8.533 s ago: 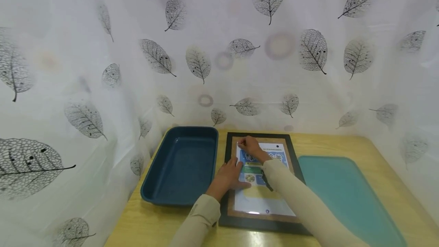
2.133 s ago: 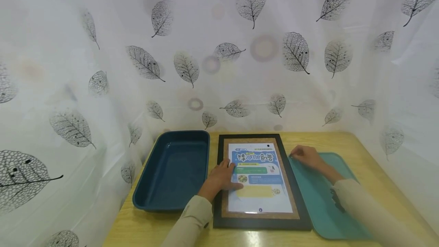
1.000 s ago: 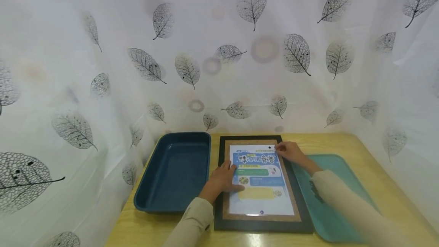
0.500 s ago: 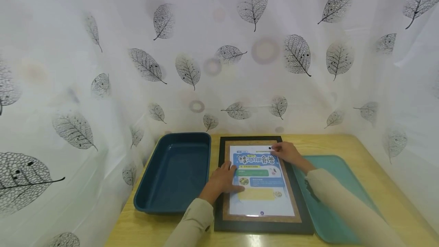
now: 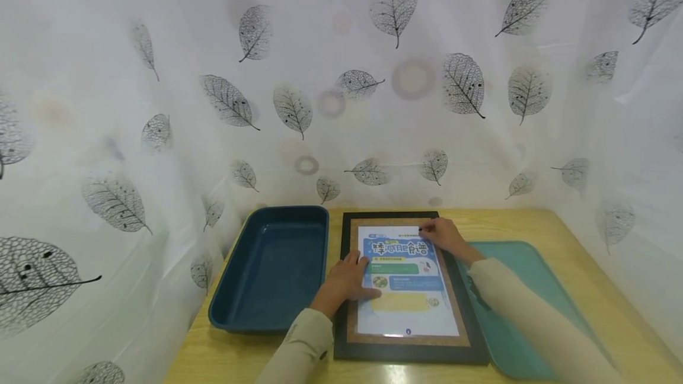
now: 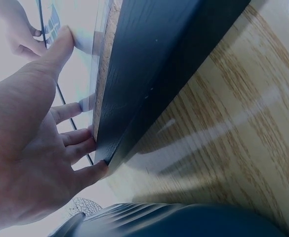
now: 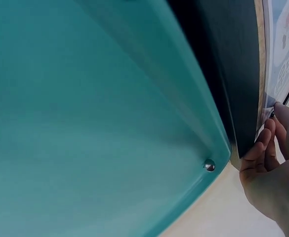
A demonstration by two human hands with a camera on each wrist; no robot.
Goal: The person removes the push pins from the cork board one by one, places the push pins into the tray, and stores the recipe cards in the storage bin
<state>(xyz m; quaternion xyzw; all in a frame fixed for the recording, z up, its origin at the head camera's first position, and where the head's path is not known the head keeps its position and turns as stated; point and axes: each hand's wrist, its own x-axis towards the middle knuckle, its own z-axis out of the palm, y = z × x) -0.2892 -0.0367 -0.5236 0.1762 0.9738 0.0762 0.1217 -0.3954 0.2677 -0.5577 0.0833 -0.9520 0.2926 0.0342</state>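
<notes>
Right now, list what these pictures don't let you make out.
Fine print on the poster, head view: too small.
Small dark piece in the right hand, right wrist view: partly covered by fingers.
Teal tray, head view: part hidden by right sleeve.
Blue tray, left wrist view: cut off by bottom edge.

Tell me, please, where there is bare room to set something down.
Free: inside the dark-blue rectangular basin, and yellow wooden tabletop between the teal rectangular tray and white leaf-printed curtain. Crowded: the black-framed cork board, under a printed white sheet, left hand and right hand.
</notes>
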